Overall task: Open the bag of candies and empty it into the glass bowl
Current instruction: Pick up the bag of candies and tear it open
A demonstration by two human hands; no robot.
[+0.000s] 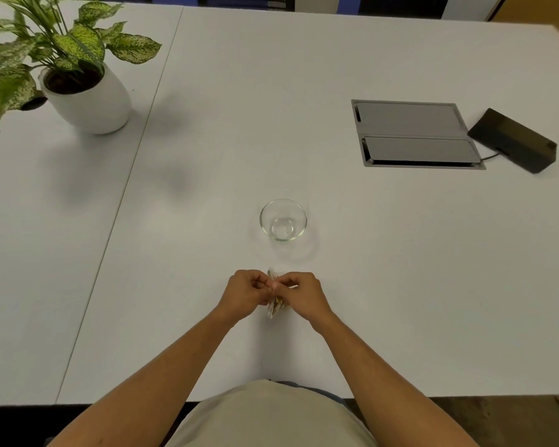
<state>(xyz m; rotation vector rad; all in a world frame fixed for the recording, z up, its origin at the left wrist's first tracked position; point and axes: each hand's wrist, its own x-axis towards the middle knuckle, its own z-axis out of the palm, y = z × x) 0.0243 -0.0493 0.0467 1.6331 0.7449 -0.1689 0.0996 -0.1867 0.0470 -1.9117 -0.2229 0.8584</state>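
Observation:
A small clear bag of candies (275, 306) hangs upright between my two hands, just above the white table. My left hand (244, 293) pinches its top edge from the left, and my right hand (302, 295) pinches it from the right, fingertips almost touching. Most of the bag is hidden by my fingers; a yellowish lower part shows. The empty glass bowl (283, 220) stands on the table a short way beyond my hands.
A potted plant in a white pot (89, 98) stands at the far left. A grey cable hatch (415, 133) is set into the table at the right, with a black box (513, 140) and its cable beside it. The table's near edge (433, 396) runs below my forearms.

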